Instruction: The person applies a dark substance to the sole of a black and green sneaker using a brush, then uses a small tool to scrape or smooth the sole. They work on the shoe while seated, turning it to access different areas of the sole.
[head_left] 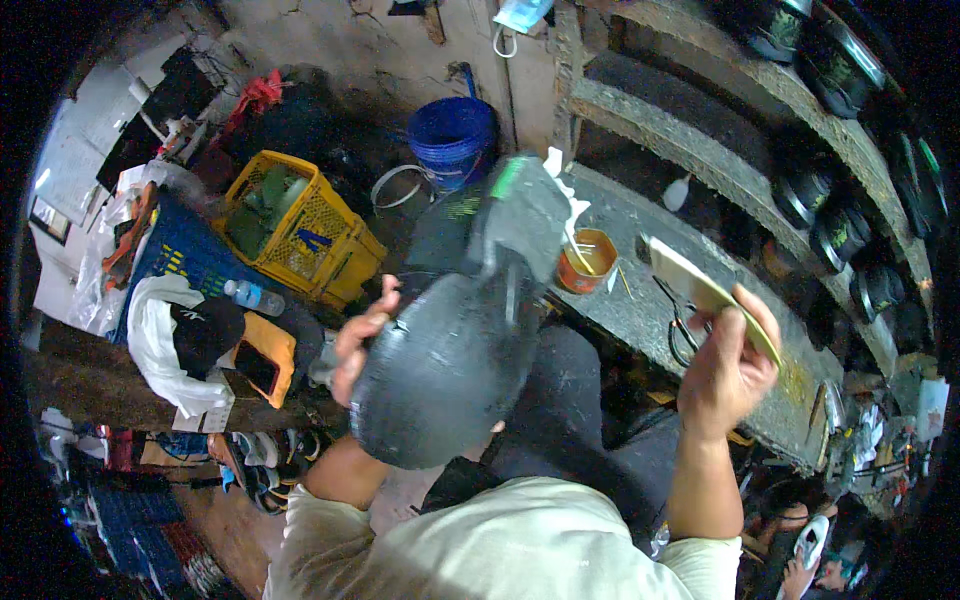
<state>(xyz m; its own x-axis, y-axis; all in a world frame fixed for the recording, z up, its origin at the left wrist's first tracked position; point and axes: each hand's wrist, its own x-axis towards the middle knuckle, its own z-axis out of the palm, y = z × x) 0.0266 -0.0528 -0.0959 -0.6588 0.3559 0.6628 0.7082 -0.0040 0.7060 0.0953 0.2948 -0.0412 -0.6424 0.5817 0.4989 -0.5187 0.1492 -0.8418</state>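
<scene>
A black boot [440,370], its smooth, shiny underside turned up, is in front of my body. My left hand [362,335] grips it by its left edge; the fingers show along the side, while the thumb is hidden. To the right, my right hand [730,370] is closed on a flat, pale, yellowish strip [690,275], pinched near its lower end and held above the bench. Strip and boot are apart. Between them on the bench stands an orange tin [588,262] with a stick or brush handle leaning in it. Beneath the strip lies a dark-handled hand tool [680,345], partly covered.
Along the right runs a worn workbench [640,320], below wooden shelves [680,130] carrying black footwear [840,235]. A yellow crate [350,250] and blue bucket [450,140] stand at the back left. Nearer left are a plastic bottle [255,297], white cloth [160,345] and phone [258,367].
</scene>
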